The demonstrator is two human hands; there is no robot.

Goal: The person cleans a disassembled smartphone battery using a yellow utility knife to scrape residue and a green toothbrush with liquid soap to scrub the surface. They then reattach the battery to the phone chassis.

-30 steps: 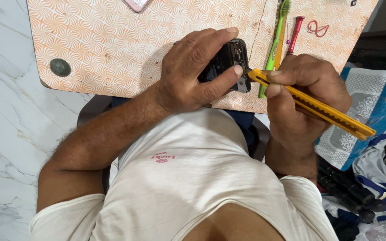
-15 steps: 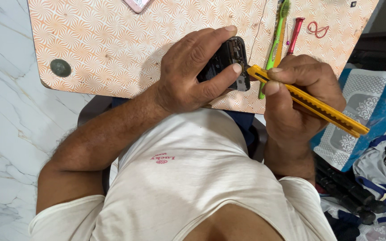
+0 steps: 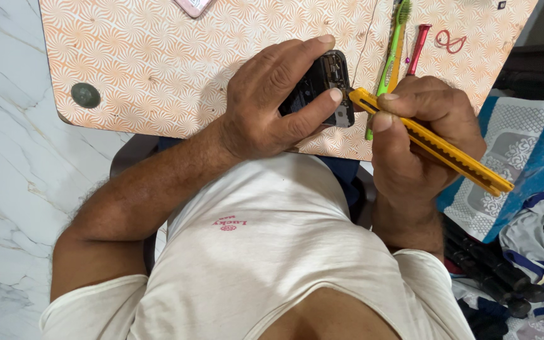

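**Opened phone pinned at the counter's edge while a yellow knife works its end**

The left hand (image 3: 272,101) wraps over a small dark phone (image 3: 322,88) with its back off, so that circuitry shows along the exposed face. Its grip is closed on the phone: the index finger arches over the far end, the thumb presses the near side, and the palm bears down so the body rests against the orange patterned counter (image 3: 158,63). Held this way, close to the counter's near edge, the phone looks braced against sliding and turned so its end faces the other hand.

The right hand (image 3: 417,145) is closed around a yellow utility knife (image 3: 436,145), thumb and forefinger pinched well forward near the tip, the long handle running back and out past the knuckles. That forward pinch seems chosen for fine control rather than force. The knife's tip meets the phone's end just beside the left thumb; whether any blade is extended cannot be told, since the contact point is too small to read.

Other tools lie just beyond, within reach: a green toothbrush (image 3: 393,44) lying lengthwise, a red-handled tool (image 3: 418,47) beside it, and a red rubber band (image 3: 451,41) farther off. A dark round disc (image 3: 85,95) sits well apart near the counter's left side, and a pink object (image 3: 191,6) is cut off by the upper frame edge. Patterned blue cloth (image 3: 536,157) lies below the counter on the right.
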